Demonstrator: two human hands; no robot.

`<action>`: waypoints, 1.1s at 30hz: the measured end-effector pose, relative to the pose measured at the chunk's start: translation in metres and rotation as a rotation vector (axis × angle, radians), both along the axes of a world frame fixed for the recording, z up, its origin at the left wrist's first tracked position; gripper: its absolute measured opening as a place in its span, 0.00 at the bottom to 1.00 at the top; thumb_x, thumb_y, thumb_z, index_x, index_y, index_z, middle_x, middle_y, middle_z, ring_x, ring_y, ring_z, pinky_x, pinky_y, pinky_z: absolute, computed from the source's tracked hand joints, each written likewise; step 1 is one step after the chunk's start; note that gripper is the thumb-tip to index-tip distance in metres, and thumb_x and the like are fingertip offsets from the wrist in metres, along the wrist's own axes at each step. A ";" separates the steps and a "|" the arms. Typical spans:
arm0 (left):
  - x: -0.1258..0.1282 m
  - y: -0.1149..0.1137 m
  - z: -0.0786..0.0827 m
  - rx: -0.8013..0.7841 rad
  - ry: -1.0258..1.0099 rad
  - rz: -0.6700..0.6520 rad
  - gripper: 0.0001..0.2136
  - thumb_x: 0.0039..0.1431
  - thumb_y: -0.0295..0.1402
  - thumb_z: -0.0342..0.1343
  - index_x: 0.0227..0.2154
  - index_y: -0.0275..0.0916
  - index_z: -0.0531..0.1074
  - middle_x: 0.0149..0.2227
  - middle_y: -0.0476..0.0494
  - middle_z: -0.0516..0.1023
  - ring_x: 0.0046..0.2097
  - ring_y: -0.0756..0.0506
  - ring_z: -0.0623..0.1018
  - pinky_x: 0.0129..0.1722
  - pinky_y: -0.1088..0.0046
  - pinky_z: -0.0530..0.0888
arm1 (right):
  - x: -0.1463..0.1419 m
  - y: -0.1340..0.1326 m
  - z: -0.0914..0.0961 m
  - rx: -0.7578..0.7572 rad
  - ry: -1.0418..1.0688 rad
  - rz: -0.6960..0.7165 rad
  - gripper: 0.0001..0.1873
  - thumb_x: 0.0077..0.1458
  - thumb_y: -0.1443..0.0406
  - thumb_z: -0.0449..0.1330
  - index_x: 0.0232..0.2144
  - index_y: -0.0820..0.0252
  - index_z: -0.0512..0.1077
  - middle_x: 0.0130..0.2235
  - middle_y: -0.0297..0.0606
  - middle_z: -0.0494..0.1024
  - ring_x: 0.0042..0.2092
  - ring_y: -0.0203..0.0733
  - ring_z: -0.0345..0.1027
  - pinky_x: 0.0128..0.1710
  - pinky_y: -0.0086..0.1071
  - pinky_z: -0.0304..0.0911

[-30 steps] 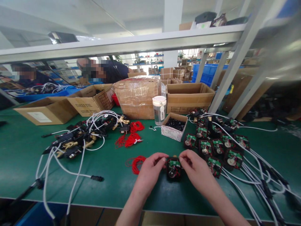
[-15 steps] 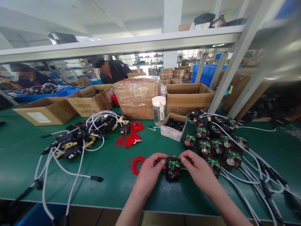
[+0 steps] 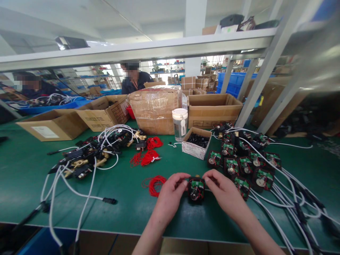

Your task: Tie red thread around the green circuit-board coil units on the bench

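A small black housing with a green circuit board [image 3: 196, 189] stands on the green bench in front of me, its open side facing up toward me. My left hand [image 3: 174, 189] is closed, thumb and fingers pinching at the housing's upper left corner. At the upper right corner my right hand [image 3: 219, 184] does the same. A brass fitting shows just behind the housing, and a white cable runs from it under my right hand. Any small wire inside the fingertips is too small to make out. Beside my left hand lies a coil of red wire [image 3: 155, 186].
Similar housings [image 3: 245, 164] with white cables cluster at right. A pile of brass-fitted units [image 3: 82, 161] lies at left. Behind are a small box of black parts [image 3: 195, 150], a lidded cup [image 3: 180, 124] and cardboard boxes [image 3: 156, 111]. Two people are beyond the bench.
My hands and the housing have hardly moved. Across the bench, the nearer person has straightened up and shifted to the right.
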State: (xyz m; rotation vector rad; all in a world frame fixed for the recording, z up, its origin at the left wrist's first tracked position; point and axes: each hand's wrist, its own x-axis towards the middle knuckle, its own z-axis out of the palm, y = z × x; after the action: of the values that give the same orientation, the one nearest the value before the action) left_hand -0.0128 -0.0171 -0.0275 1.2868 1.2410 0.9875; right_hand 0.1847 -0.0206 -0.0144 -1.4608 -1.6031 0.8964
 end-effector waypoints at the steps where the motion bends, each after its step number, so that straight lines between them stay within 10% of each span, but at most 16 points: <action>1: -0.001 0.000 -0.001 0.002 -0.007 -0.009 0.13 0.59 0.34 0.56 0.46 0.41 0.78 0.40 0.44 0.80 0.41 0.44 0.77 0.45 0.69 0.72 | 0.000 0.000 0.000 -0.001 0.001 0.000 0.14 0.62 0.54 0.53 0.33 0.55 0.73 0.34 0.35 0.77 0.36 0.43 0.69 0.38 0.35 0.63; 33: -0.003 -0.010 -0.002 0.280 0.284 0.052 0.14 0.60 0.29 0.57 0.47 0.46 0.80 0.36 0.47 0.80 0.38 0.45 0.78 0.45 0.67 0.74 | -0.005 -0.002 0.001 -0.007 0.004 0.017 0.12 0.62 0.56 0.52 0.35 0.54 0.71 0.34 0.35 0.76 0.36 0.43 0.68 0.39 0.36 0.63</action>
State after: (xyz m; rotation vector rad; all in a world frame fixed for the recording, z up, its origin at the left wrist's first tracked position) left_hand -0.0154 -0.0271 -0.0295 1.6650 1.3913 1.0707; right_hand 0.1797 -0.0223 -0.0134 -1.4515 -1.6125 0.9152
